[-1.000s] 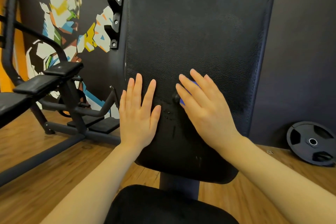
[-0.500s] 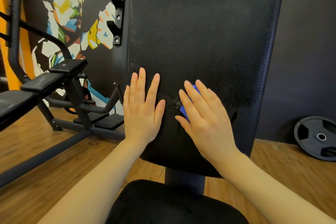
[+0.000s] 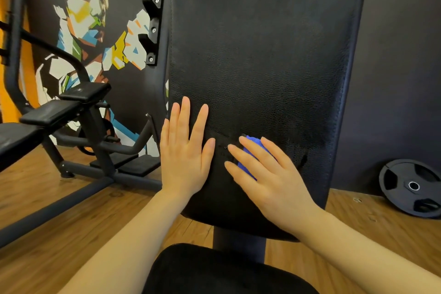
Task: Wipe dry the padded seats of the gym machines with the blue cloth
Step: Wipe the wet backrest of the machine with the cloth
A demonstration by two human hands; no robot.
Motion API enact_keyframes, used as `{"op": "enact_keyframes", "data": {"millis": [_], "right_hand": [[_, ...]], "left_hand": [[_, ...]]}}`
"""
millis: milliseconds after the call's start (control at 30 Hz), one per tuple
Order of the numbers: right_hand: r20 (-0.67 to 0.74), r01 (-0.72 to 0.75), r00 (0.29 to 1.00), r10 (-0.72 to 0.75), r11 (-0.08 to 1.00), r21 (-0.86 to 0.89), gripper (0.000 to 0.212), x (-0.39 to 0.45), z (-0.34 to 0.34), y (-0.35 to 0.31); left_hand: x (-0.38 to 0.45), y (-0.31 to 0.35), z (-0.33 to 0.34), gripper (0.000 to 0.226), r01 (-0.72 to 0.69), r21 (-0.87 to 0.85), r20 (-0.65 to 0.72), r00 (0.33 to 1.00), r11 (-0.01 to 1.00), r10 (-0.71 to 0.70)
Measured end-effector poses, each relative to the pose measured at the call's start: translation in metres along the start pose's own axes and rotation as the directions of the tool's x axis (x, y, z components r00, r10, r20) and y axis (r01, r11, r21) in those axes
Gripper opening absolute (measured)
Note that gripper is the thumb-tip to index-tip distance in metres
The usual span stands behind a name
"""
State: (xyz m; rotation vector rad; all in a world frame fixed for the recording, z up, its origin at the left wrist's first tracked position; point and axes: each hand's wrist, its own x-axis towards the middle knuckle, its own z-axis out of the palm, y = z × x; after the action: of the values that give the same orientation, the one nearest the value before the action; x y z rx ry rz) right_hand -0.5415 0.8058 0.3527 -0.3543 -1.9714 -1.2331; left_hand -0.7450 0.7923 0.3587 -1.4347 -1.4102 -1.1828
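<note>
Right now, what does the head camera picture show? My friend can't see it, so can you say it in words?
A person's right hand presses a blue cloth flat against a black padded backrest, while the left hand rests flat beside it. A black weight plate leans against the wall on the right, above a wooden floor.

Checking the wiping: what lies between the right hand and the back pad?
In the head view, the blue cloth lies under the flat right hand, pressed against the black back pad. Only a little of it shows between the fingers.
</note>
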Motion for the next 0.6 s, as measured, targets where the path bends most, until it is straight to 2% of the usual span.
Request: {"op": "enact_keyframes", "data": {"millis": [133,233,400,500,600], "right_hand": [[0.161,0.056,0.986,-0.050,0.998,-0.035,0.056,-0.004,-0.007,0.006],[0.208,0.099,0.974,-0.086,0.994,-0.053,0.064,-0.004,-0.011,0.015],[0.205,-0.009,0.978,0.029,0.995,-0.100,0.075,0.003,-0.009,0.017],[0.177,-0.079,0.979,0.096,0.992,-0.101,0.072,0.008,-0.006,0.013],[0.091,-0.131,0.986,0.136,0.989,-0.062,0.058,0.011,-0.001,0.009]], "left_hand": [[-0.001,0.000,0.000,0.058,-0.003,-0.004,-0.003,1.000,1.000,0.003],[-0.001,0.000,-0.001,0.057,-0.007,-0.014,-0.004,1.000,1.000,0.007],[-0.001,0.000,-0.001,0.058,-0.006,-0.027,0.003,1.000,1.000,0.006],[-0.001,0.000,-0.001,0.058,-0.006,-0.023,0.006,1.000,1.000,0.006],[0.000,-0.001,-0.001,0.057,-0.008,-0.012,0.005,1.000,1.000,0.008]]}}
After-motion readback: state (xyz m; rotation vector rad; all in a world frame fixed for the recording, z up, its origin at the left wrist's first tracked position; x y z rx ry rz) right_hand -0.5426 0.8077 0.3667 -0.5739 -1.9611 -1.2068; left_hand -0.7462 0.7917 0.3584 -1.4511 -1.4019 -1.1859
